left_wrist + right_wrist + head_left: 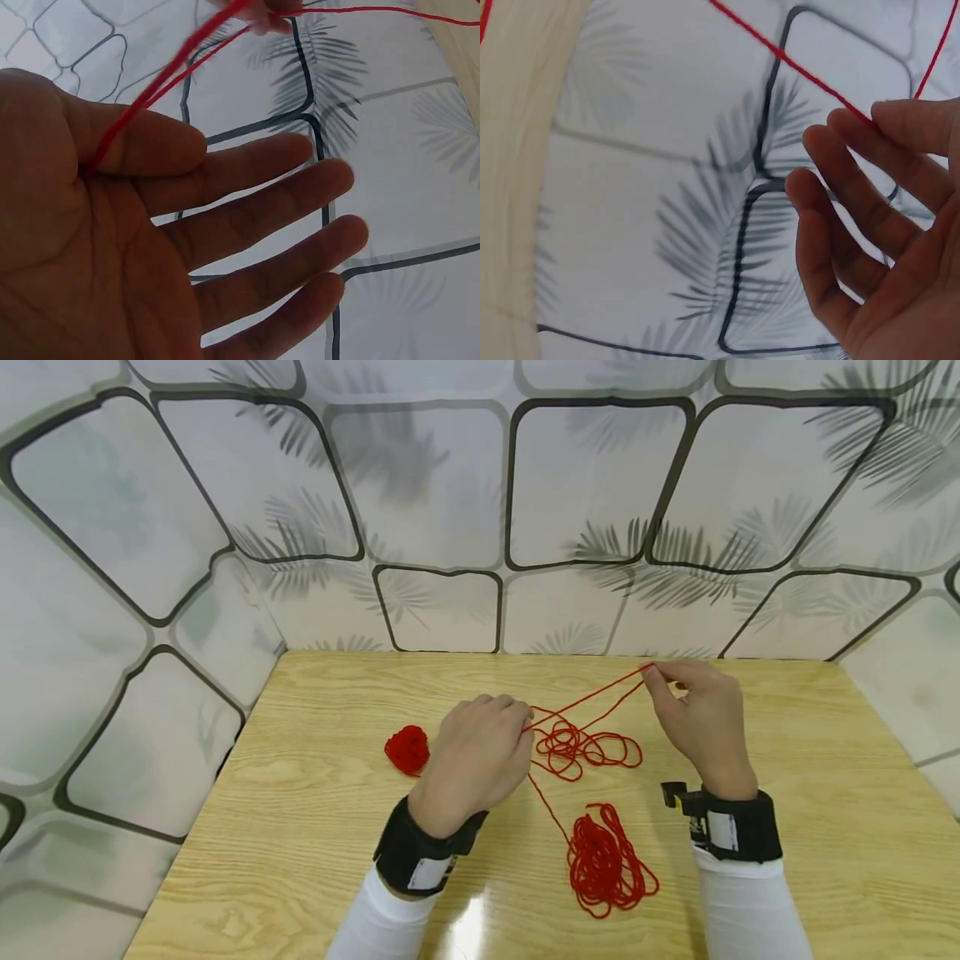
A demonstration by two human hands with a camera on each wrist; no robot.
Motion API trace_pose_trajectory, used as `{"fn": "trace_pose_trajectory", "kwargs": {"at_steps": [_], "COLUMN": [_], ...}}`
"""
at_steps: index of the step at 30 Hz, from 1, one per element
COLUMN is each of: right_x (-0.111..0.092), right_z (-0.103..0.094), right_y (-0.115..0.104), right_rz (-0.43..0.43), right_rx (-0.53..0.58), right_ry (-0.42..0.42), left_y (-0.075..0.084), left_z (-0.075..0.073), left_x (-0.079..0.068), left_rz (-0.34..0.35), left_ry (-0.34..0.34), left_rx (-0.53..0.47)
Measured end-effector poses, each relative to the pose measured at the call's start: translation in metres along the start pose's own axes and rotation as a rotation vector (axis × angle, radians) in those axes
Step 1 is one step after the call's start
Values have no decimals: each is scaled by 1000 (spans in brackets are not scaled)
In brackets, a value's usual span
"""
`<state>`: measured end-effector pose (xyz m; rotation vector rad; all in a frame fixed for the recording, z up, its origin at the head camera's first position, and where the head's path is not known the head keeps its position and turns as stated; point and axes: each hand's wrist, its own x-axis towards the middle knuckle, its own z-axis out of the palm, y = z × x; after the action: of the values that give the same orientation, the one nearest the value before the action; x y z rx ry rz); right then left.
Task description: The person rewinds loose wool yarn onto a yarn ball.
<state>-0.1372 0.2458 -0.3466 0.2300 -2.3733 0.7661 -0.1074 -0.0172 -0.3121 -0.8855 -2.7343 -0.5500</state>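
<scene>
Red yarn (600,691) stretches between the two hands above the table. My left hand (480,752) has its fingers extended, and the thumb lies along the index finger. Strands of yarn (133,120) cross that thumb and are held in the crook at its base. My right hand (701,714) pinches the yarn (810,77) between thumb and index fingertip, its other fingers loosely bent. Beneath the taut strands lies a loose tangle of yarn (592,748). A looped bundle of yarn (603,864) rests nearer the front, with a strand running from it towards the left hand.
A small red yarn ball (407,750) sits left of the left hand, partly hidden by it. The wooden table (300,827) meets a wall covering (442,610) with dark outlines and leaf prints at the back. Black bands (738,827) circle both wrists.
</scene>
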Motion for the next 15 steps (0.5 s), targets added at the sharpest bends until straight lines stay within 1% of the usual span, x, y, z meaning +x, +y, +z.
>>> {"fn": "trace_pose_trajectory", "kwargs": {"at_steps": [1,2,3,4,5,6,7,8,9,11,13,15], "right_x": [0,-1,-1,-2,-2,-3,-4,-4,-5,-7,-8,-10], "right_z": [0,-1,-1,-2,-3,-4,-5,-5,-5,-4,-2,1], "right_y": [2,2,-1,-5,-11,-19,-27,-35,-44,-59,-69,-74], "right_rz": [20,37,50,46,38,27,13,6,-3,-8,30,65], "right_rx": [-26,-53,-80,-103,-109,-91,-47,16,102,337,556,729], "right_ry": [-33,-87,-145,-203,-258,-308,-344,-380,-410,-501,-617,-738], "left_y": [1,1,2,3,4,5,6,7,8,10,12,12], "left_z": [0,0,0,1,2,3,5,7,8,10,10,8], "left_x": [0,1,2,3,4,6,8,10,11,14,15,16], "left_rz": [2,2,2,-5,-17,-34,-56,-77,-94,-137,-179,-207], "left_ry": [-58,-118,-178,-227,-264,-284,-289,-283,-261,-191,-125,-75], "left_rx": [-72,-159,-271,-393,-516,-639,-754,-867,-971,-1143,-1308,-1437]}}
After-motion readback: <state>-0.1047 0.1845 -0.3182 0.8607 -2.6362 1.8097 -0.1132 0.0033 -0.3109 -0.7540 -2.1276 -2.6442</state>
